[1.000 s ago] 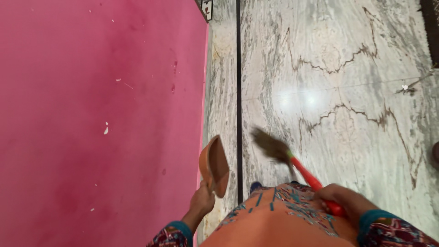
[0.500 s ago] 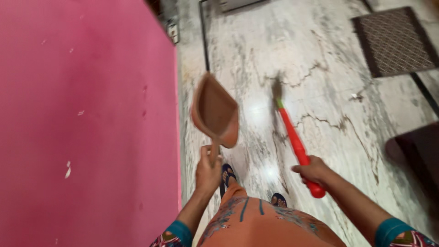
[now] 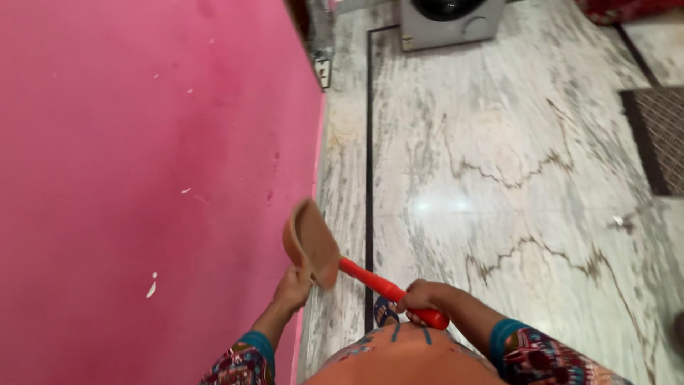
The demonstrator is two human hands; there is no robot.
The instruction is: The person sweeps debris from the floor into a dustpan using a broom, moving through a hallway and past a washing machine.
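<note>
A flat pink wall (image 3: 142, 178), flecked with small white chips, fills the whole side beyond the person's left hand. Stretching away in front of both hands is a glossy white marble floor with grey-brown veins (image 3: 499, 164), cut by a thin dark inlay line that runs straight ahead from between the hands. Far ahead of the hands, against the back, stands a grey front-loading washing machine (image 3: 449, 21), only its lower part in view. Well out past the right hand lies a dark woven doormat (image 3: 659, 139).

The left hand (image 3: 291, 289) is closed around the short handle of a brown plastic dustpan (image 3: 311, 242), which it holds up off the floor, tilted, its scoop rising just above the hand and close beside the wall. The right hand (image 3: 419, 298) is gripping the bright red plastic handle of a broom (image 3: 388, 290); the handle slants from this hand towards the left hand and passes behind the dustpan, so the brush end is hidden. A blue sandal (image 3: 385, 310) shows just beside the right hand, above an orange patterned garment (image 3: 399, 356).
</note>
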